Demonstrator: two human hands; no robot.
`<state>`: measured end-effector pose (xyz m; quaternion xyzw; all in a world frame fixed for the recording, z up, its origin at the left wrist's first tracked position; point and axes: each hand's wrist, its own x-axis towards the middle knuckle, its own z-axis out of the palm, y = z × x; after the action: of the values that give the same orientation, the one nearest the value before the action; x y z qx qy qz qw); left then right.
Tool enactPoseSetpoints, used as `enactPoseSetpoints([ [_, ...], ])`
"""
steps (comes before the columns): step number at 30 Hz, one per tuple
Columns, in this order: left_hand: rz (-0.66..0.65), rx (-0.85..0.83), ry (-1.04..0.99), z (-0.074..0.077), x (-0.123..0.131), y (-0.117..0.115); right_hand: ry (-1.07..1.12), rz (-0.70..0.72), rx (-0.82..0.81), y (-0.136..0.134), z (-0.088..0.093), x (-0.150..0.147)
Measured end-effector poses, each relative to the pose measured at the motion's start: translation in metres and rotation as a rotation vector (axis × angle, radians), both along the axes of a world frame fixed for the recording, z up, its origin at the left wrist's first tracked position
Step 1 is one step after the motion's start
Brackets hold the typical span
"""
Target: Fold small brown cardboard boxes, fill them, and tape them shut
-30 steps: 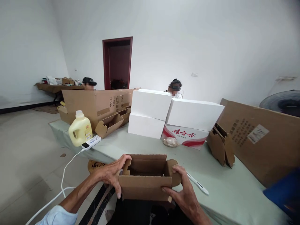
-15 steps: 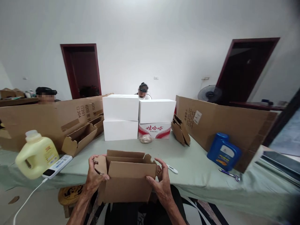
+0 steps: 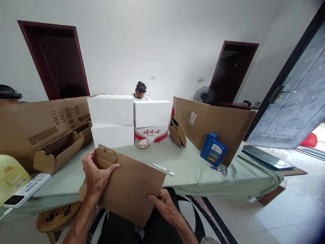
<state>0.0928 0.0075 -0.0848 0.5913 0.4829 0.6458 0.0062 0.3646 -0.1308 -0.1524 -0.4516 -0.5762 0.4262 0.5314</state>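
A brown cardboard box [image 3: 133, 184] is tilted over my lap at the table's near edge, with a broad flat side facing me. My left hand [image 3: 98, 174] grips its upper left end, thumb on the near side and fingers curled behind. Its lower right edge is pinched by my right hand [image 3: 166, 206], the thumb in front and the other fingers hidden behind. Just beyond the box lies a white utility knife [image 3: 164, 169] on the green tablecloth [image 3: 188, 179]. The box's far side is out of sight.
White boxes [image 3: 111, 110] stand stacked behind a plastic-wrapped bundle [image 3: 143, 144]. Open cardboard trays [image 3: 61, 149], a yellow jug [image 3: 14, 178] and a power strip [image 3: 27, 189] are at left. At right are folded cardboard [image 3: 177, 132], a blue bottle [image 3: 213, 149] and a pen-like tool [image 3: 217, 169]. A person [image 3: 141, 91] sits opposite.
The box has turned and tilted; its right end has dropped and its broad side now faces me. My right hand moved lower. The whole view has swung to the right.
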Motion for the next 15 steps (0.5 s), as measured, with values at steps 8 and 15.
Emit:
enactPoseSetpoints([
  [8, -0.126, -0.193, 0.276, -0.041, -0.019, 0.036, -0.653, -1.069, 0.391, 0.02, 0.126, 0.176],
  [15, -0.258, -0.502, 0.324, -0.123, -0.038, 0.045, -0.957, -1.275, 0.057, 0.131, 0.164, 0.277],
])
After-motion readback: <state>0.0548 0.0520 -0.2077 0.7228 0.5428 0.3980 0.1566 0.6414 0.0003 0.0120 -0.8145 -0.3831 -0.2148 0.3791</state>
